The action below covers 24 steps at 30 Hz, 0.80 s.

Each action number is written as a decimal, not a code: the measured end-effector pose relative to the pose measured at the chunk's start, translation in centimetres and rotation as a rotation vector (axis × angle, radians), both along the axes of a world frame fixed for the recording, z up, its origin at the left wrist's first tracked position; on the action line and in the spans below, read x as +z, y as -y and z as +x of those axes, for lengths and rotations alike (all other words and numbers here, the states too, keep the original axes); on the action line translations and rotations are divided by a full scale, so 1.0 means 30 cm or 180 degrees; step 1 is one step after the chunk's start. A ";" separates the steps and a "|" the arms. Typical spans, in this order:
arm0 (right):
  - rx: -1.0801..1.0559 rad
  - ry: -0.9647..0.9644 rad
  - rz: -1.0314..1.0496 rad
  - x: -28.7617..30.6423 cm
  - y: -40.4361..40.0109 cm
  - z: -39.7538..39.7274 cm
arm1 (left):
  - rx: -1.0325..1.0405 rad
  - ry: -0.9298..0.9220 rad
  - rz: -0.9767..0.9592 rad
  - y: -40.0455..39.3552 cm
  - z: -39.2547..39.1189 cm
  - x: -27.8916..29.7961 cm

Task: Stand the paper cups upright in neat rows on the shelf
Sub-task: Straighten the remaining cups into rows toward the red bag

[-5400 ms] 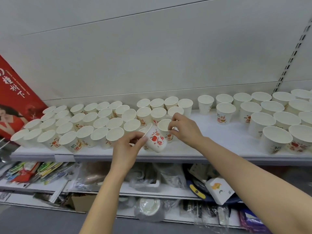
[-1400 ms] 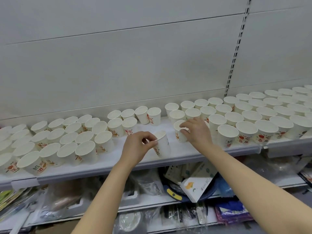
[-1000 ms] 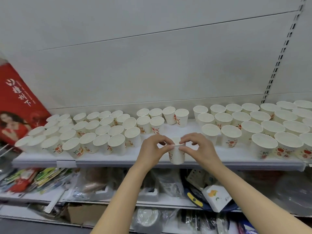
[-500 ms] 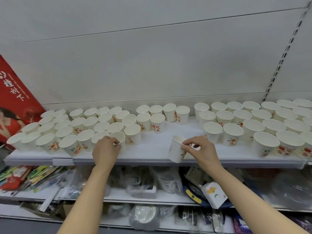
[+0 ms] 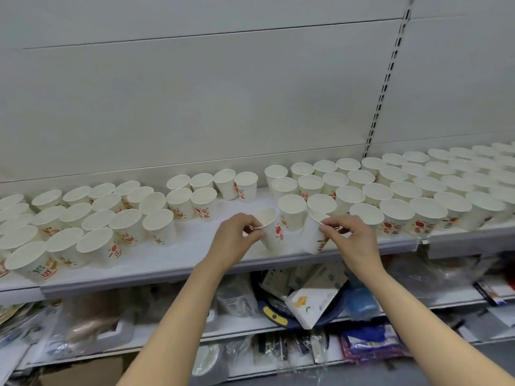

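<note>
Many white paper cups with red and orange prints stand upright on a white shelf. One group fills the left part, another group fills the right. My left hand pinches the rim of one cup, tilted slightly, near the shelf's front edge. My right hand pinches the rim of a second cup right beside it. Both held cups stand in front of the right group's near row.
A bare strip of shelf lies between the two groups, in front of several cups at the back. A slotted upright runs up the back wall. Lower shelves hold bagged goods, a tissue pack and plastic-wrapped items.
My left hand came over from the left group with a cup. My right hand carried its cup rightwards. Both cups now sit side by side near the right group. The view swung right.
</note>
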State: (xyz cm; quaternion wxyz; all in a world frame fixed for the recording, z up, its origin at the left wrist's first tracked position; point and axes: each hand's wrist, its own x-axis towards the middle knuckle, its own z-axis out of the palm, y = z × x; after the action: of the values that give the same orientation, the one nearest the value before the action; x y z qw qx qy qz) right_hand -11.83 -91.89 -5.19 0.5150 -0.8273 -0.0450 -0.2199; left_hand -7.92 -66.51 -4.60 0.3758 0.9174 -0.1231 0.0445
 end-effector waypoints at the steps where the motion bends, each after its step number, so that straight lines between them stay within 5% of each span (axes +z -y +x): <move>1: -0.0082 -0.0012 -0.0030 -0.004 0.028 0.003 | -0.0084 -0.0029 0.0096 0.034 0.018 -0.010; 8: -0.0188 -0.0047 -0.0533 -0.034 0.130 0.046 | -0.0388 0.0132 0.0916 0.108 0.103 -0.032; 24: 0.0503 0.0469 -0.1956 -0.035 0.221 0.109 | 0.0075 0.0359 0.1171 0.224 0.056 -0.021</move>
State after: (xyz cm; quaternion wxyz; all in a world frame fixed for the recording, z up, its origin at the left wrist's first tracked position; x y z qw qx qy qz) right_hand -8.55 -98.50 -6.23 0.2521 -0.9198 -0.2105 -0.2146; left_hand -6.23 -73.23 -5.21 0.1938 0.9681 -0.1393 0.0769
